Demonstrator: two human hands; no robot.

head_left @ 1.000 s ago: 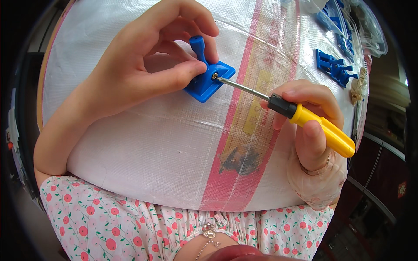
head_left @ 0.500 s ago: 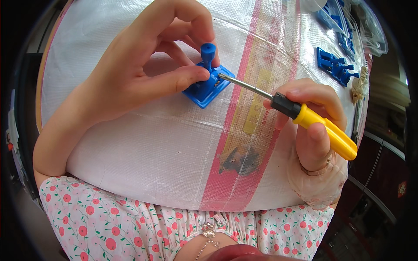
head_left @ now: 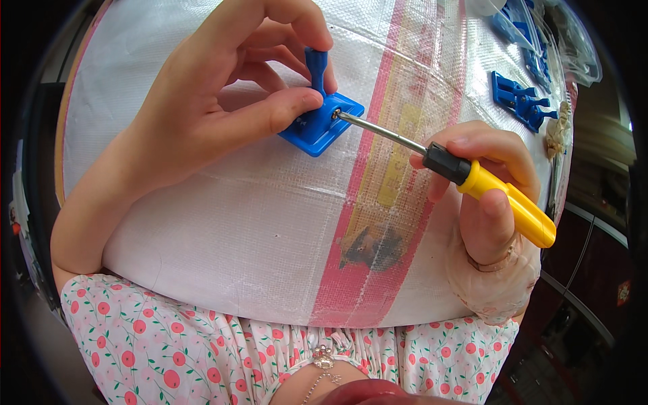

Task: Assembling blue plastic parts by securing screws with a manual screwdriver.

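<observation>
A small blue plastic part (head_left: 324, 133) with a square base and an upright post is near the middle of the table. My left hand (head_left: 236, 94) pinches it by the post, thumb on the near side and fingers behind. My right hand (head_left: 489, 175) is closed around the yellow and black handle of a screwdriver (head_left: 509, 202). The metal shaft points left, and its tip meets a small screw (head_left: 335, 113) in the side of the blue part. Part of the base is hidden behind my left thumb.
A white woven sheet (head_left: 223, 236) with a pink and yellow stripe covers the table. At the right edge lies another blue part with several posts (head_left: 521, 102). Clear plastic bags (head_left: 574, 47) and more blue pieces (head_left: 536, 64) are at the far right.
The blue part has tilted in my left hand, its base turning and its post shifting slightly left and up. The screwdriver has moved very little; its tip stays at the part.
</observation>
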